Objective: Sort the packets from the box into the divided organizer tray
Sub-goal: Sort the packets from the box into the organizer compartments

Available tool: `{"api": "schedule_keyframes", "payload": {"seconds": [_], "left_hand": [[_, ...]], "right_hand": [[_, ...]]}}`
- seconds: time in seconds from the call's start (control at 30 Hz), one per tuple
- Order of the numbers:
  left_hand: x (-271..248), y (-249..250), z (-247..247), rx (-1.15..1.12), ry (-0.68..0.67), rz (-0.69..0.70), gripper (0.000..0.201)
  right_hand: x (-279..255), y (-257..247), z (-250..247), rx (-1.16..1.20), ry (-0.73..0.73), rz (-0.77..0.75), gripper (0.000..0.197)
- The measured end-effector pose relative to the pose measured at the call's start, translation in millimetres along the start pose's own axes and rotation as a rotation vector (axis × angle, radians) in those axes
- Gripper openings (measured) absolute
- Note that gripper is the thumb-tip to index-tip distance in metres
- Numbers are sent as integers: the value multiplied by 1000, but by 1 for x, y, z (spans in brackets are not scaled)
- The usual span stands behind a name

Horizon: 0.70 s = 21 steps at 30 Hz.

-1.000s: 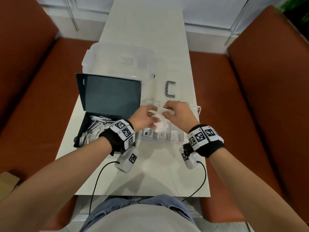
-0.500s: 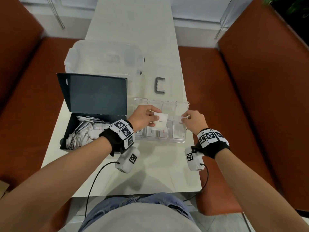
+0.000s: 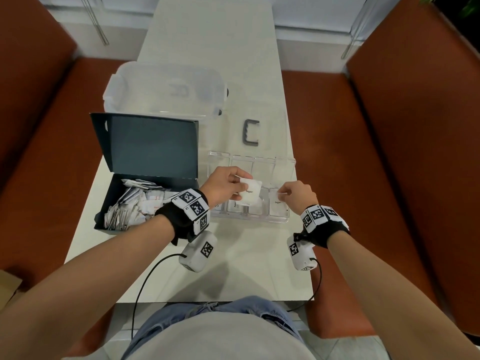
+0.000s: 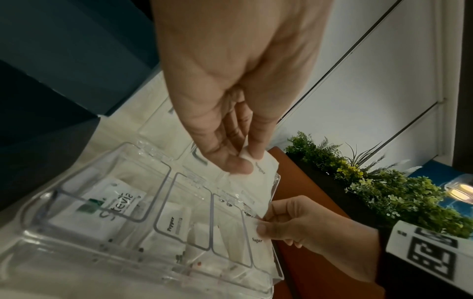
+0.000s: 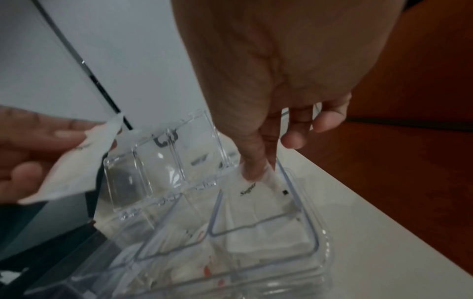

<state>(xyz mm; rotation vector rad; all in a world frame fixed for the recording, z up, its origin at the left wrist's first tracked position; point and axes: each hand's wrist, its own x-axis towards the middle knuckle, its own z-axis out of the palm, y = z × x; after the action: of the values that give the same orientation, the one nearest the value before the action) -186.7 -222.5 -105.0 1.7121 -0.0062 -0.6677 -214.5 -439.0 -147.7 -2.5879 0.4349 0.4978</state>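
A clear divided organizer tray [image 3: 281, 219] lies on the white table, its hinged lid open behind it. My left hand [image 3: 226, 185] pinches a white sugar packet [image 3: 250, 192] above the tray's middle. My right hand [image 3: 296, 194] pinches the top edge of another sugar packet [image 3: 277, 206] that stands in the rightmost compartment [image 5: 266, 232]. Other compartments hold a Stevia packet [image 4: 110, 204] and a pepper packet [image 4: 174, 222]. The dark box [image 3: 104, 214] at the left holds several white packets [image 3: 132, 206].
A large clear plastic bin [image 3: 166, 92] sits behind the box's raised lid [image 3: 153, 146]. A grey C-shaped handle [image 3: 251, 132] lies beyond the tray. Orange seats flank the table, whose right edge runs just past the tray. A plant [image 4: 384, 188] stands to the right.
My hands, joined over the tray a second ago, have parted. The right hand moved right and lowered its packet into the rightmost compartment. The left hand keeps its packet above the tray.
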Motion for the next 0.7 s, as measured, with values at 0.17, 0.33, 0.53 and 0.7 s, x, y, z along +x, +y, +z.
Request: {"api": "schedule_keyframes", "payload": {"seconds": [0.17,0.33,0.53,0.7], "left_hand": [[1,1,-1,-9,5,1,20],[2,1,-2,-13,5,3,20],[3,0,-4,-10,9,-1,20],[4,1,-4,-12,12,-12,20]], "right_hand": [[1,1,5,-116,46,-62,8],[2,1,4,-280,136,-187,19],[-5,0,17,-483,76,-307,27],[-4,-2,25,-418,46,-318,21]]}}
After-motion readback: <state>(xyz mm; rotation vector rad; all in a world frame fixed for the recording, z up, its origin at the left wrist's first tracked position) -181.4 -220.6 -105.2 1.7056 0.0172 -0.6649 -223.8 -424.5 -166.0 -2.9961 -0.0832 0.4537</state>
